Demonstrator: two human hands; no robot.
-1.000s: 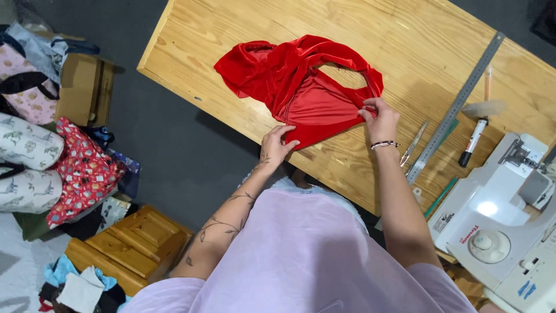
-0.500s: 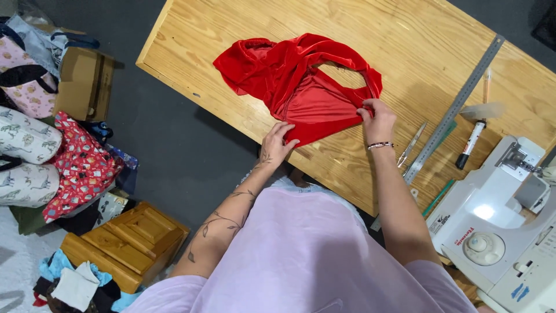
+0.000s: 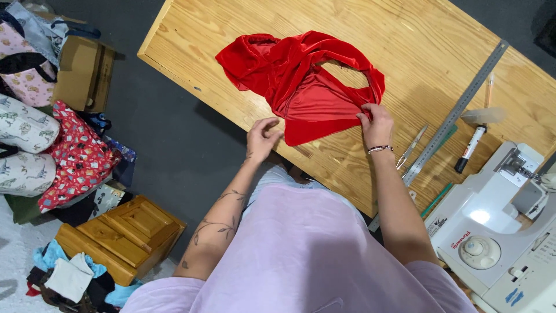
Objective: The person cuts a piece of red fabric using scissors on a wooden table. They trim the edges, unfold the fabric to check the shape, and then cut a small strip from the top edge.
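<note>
Table (image 3: 405, 46): a long pale wooden top running slantwise across the view, carrying all the sewing things.
Sewing machine (image 3: 498, 232): white, at the right end of the table, near the person's right elbow.
Red cloth (image 3: 301, 81): a soft, velvety red garment piece lying crumpled on the table in front of the person, with an open loop on its right side and a flat flap reaching toward the near edge of the table.
Floor clutter: patterned bags (image 3: 35, 139), a cardboard box (image 3: 81, 72) and a small wooden chest (image 3: 121, 235) on the dark floor to the left, well apart from the table.
Steel ruler (image 3: 457, 110): long, lying slantwise to the right of the cloth, with scissors (image 3: 412, 146) just beside it and a marker (image 3: 470, 148) on its far side.
Left hand (image 3: 263, 136): at the lower left corner of the red flap, fingers curled loosely; it touches the edge, but whether it really pinches the cloth I cannot tell.
Right hand (image 3: 377, 123): fingers closed in a pinch on the right edge of the flap, a bracelet at the wrist.
Step in hand: it looks like spreading and squaring the flap along the table's edge.
Next move: likely an even pull between both hands to flatten the flap; the slippery pile calls for a firm left grip.
</note>
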